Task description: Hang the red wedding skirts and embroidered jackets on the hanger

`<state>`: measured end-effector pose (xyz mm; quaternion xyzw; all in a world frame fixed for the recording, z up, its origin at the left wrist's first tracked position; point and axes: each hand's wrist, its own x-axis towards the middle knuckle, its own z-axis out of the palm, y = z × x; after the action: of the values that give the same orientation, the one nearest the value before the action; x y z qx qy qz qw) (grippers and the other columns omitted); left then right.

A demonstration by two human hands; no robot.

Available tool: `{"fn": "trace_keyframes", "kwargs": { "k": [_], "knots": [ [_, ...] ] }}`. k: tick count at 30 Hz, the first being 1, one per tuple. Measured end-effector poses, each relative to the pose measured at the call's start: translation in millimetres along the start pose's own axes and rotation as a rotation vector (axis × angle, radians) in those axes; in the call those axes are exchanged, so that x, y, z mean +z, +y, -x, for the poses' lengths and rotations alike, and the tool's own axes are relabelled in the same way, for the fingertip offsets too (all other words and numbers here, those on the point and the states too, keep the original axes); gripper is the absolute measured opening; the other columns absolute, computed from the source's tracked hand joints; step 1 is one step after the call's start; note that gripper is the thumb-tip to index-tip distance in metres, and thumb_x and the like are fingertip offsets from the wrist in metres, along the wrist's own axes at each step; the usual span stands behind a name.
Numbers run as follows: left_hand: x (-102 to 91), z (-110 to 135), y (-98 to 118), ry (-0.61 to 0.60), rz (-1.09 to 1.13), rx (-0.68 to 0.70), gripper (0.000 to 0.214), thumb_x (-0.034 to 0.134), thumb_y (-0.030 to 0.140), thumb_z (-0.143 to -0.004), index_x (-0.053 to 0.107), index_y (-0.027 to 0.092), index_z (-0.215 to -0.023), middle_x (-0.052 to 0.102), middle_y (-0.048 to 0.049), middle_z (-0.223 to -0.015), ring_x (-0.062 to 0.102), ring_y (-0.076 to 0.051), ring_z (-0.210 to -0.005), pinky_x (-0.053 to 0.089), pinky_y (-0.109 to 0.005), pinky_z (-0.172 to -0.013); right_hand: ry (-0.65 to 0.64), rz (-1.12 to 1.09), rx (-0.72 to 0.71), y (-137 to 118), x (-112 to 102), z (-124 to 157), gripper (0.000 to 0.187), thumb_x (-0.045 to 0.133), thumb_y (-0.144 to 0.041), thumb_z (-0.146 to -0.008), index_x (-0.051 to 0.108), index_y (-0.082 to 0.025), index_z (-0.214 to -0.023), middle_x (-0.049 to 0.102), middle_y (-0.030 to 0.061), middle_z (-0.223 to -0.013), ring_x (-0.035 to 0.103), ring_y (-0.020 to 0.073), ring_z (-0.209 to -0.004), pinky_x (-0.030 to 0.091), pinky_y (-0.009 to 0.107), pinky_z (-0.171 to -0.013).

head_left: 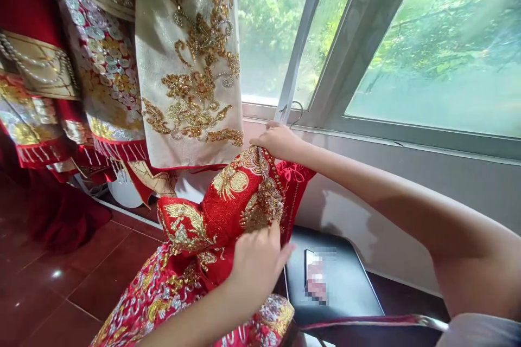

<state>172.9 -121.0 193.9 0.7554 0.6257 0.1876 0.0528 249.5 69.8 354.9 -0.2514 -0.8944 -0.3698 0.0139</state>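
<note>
Red silk garment with gold embroidery held up before window sill: right hand pinches its top edge, left hand grips the middle fold. Hanger hook just above; garment not yet hung.

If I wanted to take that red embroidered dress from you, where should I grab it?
Probably at the top edge of the red embroidered garment, coming from above beside the right hand, which pinches it there. The cloth hangs limp from that point; the left hand only steadies the draped middle.
</note>
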Motion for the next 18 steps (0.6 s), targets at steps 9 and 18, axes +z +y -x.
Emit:
{"fn": "trace_keyframes", "kwargs": {
  "k": [9, 18],
  "knots": [
    [-97.3, -92.6, -22.9, 0.345, -0.231, -0.195, 0.055, 0.059, 0.042, -0.081, 0.05, 0.008, -0.123, 0.065, -0.0185, -0.109, 0.064, -0.029, -0.098, 0.05, -0.034, -0.078, -0.054, -0.214, 0.217, -6.7, -25.7, -1.3, 0.042, 0.042, -0.007, -0.078, 0.064, -0.016, -0.113, 0.067, 0.0112, -0.085, 0.058, 0.0206, -0.078, 0.033, 0.03, -0.064],
    [-109.0, -110.3, -66.4, 0.243, -0.196, 0.077, 0.03, 0.057, 0.035, -0.077, 0.064, 0.024, -0.105, 0.071, -0.0071, -0.095, 0.066, -0.027, -0.086, 0.047, -0.033, -0.073, 0.407, -0.73, 0.452, 8.1, -25.5, 84.0, 0.04, 0.043, -0.026, -0.084, 0.063, -0.019, -0.117, 0.065, 0.0091, -0.111, 0.058, 0.0229, -0.101, 0.043, 0.038, -0.091]
  ]
}}
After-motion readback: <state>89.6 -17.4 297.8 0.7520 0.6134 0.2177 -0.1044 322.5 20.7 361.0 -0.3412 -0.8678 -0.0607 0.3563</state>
